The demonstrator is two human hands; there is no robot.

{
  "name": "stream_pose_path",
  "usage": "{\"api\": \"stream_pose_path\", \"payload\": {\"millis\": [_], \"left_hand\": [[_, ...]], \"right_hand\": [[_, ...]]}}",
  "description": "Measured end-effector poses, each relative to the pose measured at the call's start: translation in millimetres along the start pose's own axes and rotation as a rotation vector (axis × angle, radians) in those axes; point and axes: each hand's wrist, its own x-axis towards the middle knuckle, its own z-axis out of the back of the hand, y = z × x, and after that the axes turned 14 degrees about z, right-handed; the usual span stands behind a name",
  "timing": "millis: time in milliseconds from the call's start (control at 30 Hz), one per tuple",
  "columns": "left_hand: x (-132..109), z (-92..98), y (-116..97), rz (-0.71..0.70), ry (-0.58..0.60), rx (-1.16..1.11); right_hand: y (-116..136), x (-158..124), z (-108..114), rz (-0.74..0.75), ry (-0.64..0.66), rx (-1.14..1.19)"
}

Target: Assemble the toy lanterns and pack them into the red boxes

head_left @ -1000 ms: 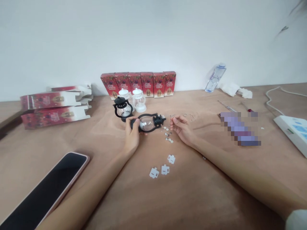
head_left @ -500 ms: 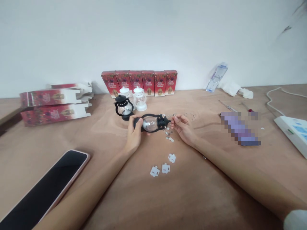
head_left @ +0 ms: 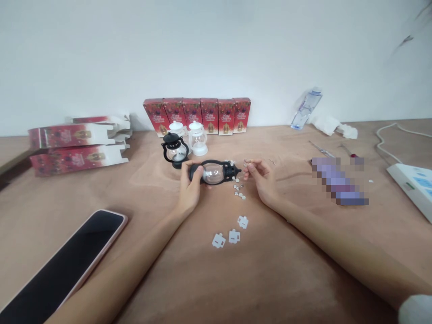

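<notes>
My left hand (head_left: 190,186) is wrapped round the base of a black toy lantern (head_left: 214,172), which lies sideways with its pointed top to the right. The lantern's clear globe faces up. Just off that tip, my right hand (head_left: 262,177) pinches a small thin metal wire piece (head_left: 247,163); its exact shape is too small to make out. Several button cells (head_left: 240,195) are scattered below the lantern's top. Closer to me lie three white cut-out tabs (head_left: 234,236). Another black lantern (head_left: 175,148) stands upright behind my left hand, beside two white lanterns (head_left: 198,138).
Several red printed boxes (head_left: 209,116) stand against the wall. Flattened red cartons (head_left: 77,155) are stacked at left, above a large phone (head_left: 67,265). To the right are a bottle (head_left: 306,109), crumpled tissue (head_left: 326,124), a screwdriver (head_left: 349,151), a blurred-out flat object (head_left: 337,180) and a white power strip (head_left: 411,189).
My right hand has drawn slightly away from the lantern's tip, and the wire piece now shows between its fingertips. My left hand keeps its hold on the lantern.
</notes>
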Motion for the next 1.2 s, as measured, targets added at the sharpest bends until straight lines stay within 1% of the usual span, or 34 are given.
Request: {"api": "stream_pose_path", "payload": {"millis": [67,167,300,500,600,733,833,1100,1200], "left_hand": [[0.4,0.4,0.9,0.005,-0.012,-0.006],[0.1,1.0,1.7,0.005,-0.005,0.003],[-1.7,1.4,0.6,-0.022,0.001,0.031],[-3.5,1.2,-1.0,-0.068,0.024,0.061],[-2.6,1.6,0.5,-0.086,0.035,0.077],[-1.7,2.0,2.0,-0.064,0.033,0.067],[-2.2,1.6,1.1,-0.060,0.026,0.076],[-3.9,1.1,-0.7,-0.082,0.047,0.099],[-4.1,0.8,0.1,-0.095,0.063,0.098]], "right_hand": [[2.0,-1.6,-0.1,0.039,0.040,-0.030],[5.2,-2.8,-1.1,0.054,0.075,-0.064],[7.1,-1.9,-1.9,0.039,0.085,-0.070],[1.5,0.3,-0.5,-0.017,0.119,-0.025],[-0.4,-0.1,-0.1,-0.006,0.112,-0.024],[0.1,-1.0,0.3,0.008,0.086,-0.036],[0.9,-0.8,0.1,0.016,0.094,-0.050],[1.0,-0.1,-2.3,-0.014,0.142,-0.088],[-2.0,-1.0,-2.3,-0.049,0.135,-0.125]]}}
